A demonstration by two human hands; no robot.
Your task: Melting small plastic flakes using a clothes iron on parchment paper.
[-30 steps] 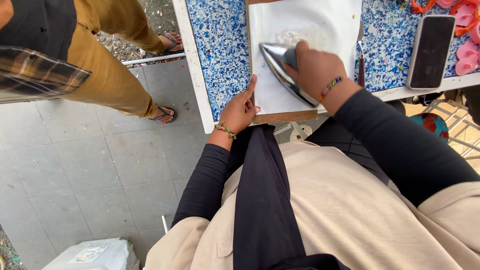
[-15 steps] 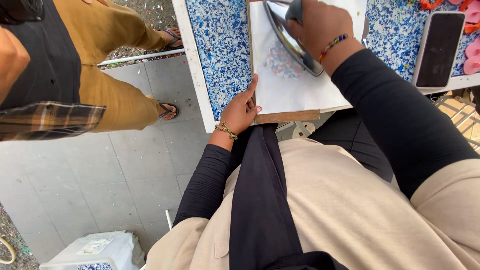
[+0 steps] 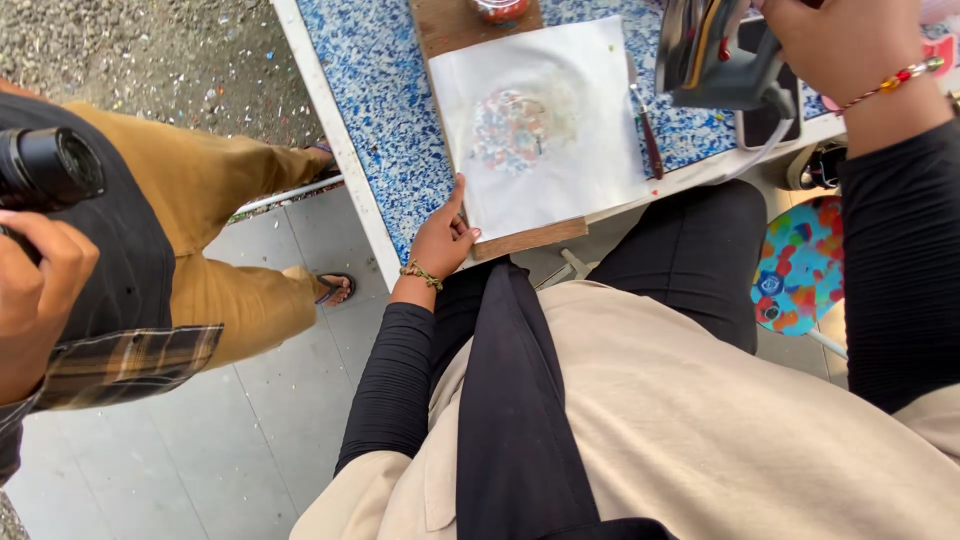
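A: Grey metal clothes iron (image 3: 715,55) — where now?
B: Lifted off the white sheet of paper (image 3: 545,125), far right; the right hand (image 3: 835,40) grips it. A melted speckled disc shows.
A: Left hand (image 3: 440,240)?
B: Flat, loosely open, pinning the paper's near-left edge.

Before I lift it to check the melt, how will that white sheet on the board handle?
The white sheet lies flat but looks thin, so it would likely flop when lifted. It probably weighs little; the left hand pins its corner. The speckled patch under it may stick.
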